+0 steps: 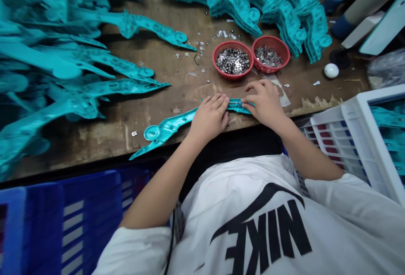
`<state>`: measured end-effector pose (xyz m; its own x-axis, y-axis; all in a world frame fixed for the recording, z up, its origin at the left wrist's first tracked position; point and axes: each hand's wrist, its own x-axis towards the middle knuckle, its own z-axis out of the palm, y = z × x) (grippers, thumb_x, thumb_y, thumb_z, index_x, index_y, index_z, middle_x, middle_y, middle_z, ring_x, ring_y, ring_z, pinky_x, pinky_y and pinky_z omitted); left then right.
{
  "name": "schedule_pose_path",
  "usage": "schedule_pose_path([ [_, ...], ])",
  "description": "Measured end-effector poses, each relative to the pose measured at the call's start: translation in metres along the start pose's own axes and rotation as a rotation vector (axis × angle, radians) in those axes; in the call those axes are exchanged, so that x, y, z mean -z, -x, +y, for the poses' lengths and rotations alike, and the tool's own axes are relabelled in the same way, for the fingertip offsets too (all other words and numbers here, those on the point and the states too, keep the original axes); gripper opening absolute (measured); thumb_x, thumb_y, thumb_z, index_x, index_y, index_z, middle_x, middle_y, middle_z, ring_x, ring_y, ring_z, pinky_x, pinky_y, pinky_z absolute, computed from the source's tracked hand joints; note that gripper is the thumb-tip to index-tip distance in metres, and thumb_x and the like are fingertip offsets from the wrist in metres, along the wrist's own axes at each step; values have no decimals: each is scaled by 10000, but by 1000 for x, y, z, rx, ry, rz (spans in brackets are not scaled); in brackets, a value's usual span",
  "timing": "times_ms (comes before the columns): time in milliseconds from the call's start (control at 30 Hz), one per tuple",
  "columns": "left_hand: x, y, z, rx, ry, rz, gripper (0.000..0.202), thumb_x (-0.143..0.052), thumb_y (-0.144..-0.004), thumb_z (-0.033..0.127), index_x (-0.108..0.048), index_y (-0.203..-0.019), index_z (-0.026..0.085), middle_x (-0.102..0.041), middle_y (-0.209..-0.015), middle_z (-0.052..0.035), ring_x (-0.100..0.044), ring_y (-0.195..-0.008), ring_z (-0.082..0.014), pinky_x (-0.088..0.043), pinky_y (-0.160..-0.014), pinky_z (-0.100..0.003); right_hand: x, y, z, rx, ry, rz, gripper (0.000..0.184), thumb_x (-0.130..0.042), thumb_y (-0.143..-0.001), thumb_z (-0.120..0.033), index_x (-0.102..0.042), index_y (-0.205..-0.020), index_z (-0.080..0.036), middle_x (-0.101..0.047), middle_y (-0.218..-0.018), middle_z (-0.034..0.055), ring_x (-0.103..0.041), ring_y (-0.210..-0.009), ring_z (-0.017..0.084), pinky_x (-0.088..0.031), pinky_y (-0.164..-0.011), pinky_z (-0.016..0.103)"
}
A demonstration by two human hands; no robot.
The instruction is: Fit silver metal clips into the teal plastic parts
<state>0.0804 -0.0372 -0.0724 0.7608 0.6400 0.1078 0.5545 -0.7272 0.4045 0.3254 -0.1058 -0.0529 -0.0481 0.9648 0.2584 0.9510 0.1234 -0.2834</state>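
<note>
Teal plastic lies under our hands: we press a long, flat teal moulded plastic piece (167,128) onto the worn brown wooden tabletop (164,104) near its edge. Our left hand (210,117) and right hand (264,102) sit side by side, fingers curled closed on it, apparently to steady it. A round red plastic basket (232,43) and a matching red plastic basket (271,38), both holding small silver metal pieces, sit just ahead, seemingly placed within easy reach.

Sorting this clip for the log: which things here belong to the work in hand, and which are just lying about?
Work in hand: left hand, right hand, teal moulded part held between them, red basket of small metal pieces, second red basket, stacked teal parts.
Lying about: white ball, paper scrap, blue crate, clear plastic bag.
</note>
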Motion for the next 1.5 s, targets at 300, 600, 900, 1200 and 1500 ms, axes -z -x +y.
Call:
schedule_pose_path([
  [300,-8,6,-2,61,87,156,833,-537,-1115,260,-336,-1885,13,-723,-1702,-276,-707,-1591,-374,-567,-1371,-600,7,6,28,-75,-121,265,145,-763,-1116,-353,-869,-1122,-254,-823,-1179,127,-679,-1208,382,-576,-1083,599],
  [600,-1,5,2,20,36,95,544,-537,-1111,231,-790,-1592,253,-734,-1720,-162,-672,-1639,-365,-545,-1379,-640,-29,-25,5,-72,-672,120,355,-663,-1151,-625,-662,-1272,-291,-808,-1115,90,-785,-955,281,-690,-881,440],
  [900,0,4,6,38,21,68,565,-552,-1095,227,-764,-1619,223,-724,-1721,-182,-659,-1640,-389,-542,-1361,-627,-26,-21,-4,-51,-451,35,265,-690,-1103,-416,-689,-1316,-260,-838,-1125,111,-800,-958,311,-688,-939,487],
  [1200,-2,3,8,34,32,86,535,-531,-1109,207,-775,-1584,197,-738,-1705,-190,-671,-1634,-379,-534,-1367,-623,-28,-11,-2,14,-348,75,287,-607,-1152,-501,-708,-1284,-267,-811,-1109,125,-761,-995,335,-656,-984,520],
  [1500,-1,2,6,51,32,67,496,-546,-1137,272,-806,-1549,181,-735,-1720,-187,-648,-1682,-377,-543,-1384,-622,-26,-13,13,-80,-447,328,397,-652,-1161,-646,-735,-1296,-282,-793,-1060,82,-750,-891,283,-661,-881,467],
])
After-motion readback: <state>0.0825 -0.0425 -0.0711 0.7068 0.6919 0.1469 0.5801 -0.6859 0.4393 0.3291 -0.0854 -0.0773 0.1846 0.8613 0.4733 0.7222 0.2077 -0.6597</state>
